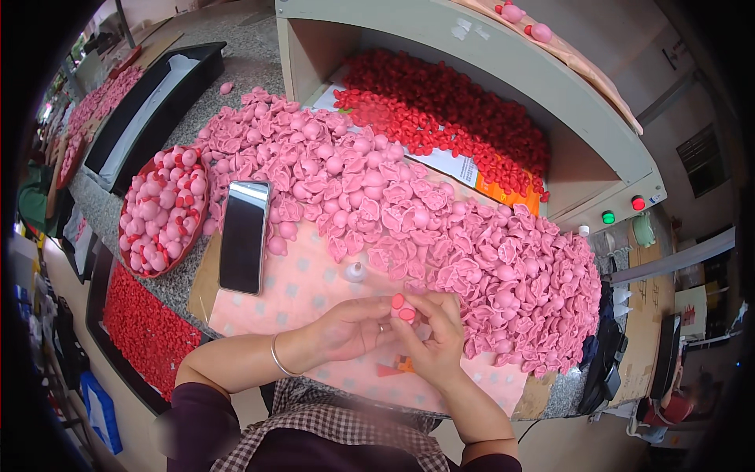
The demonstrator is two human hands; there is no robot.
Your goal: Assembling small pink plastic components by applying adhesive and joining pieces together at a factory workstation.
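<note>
Bright even light, soft shadows, phone (244,234) glare, dark curved fisheye edges

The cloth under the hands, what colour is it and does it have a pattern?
Pale pink cloth with small light squares dotted over it, seen best in the head view.

Both forearms enter from the lower edge and converge at centre; left hand (350,326) and right hand (432,338) meet fingertip to fingertip, fingers curled in a pinch, wrists slightly raised

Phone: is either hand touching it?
No. The phone lies alone on the table, while both hands pinch a small pink piece nearer the body.
</note>
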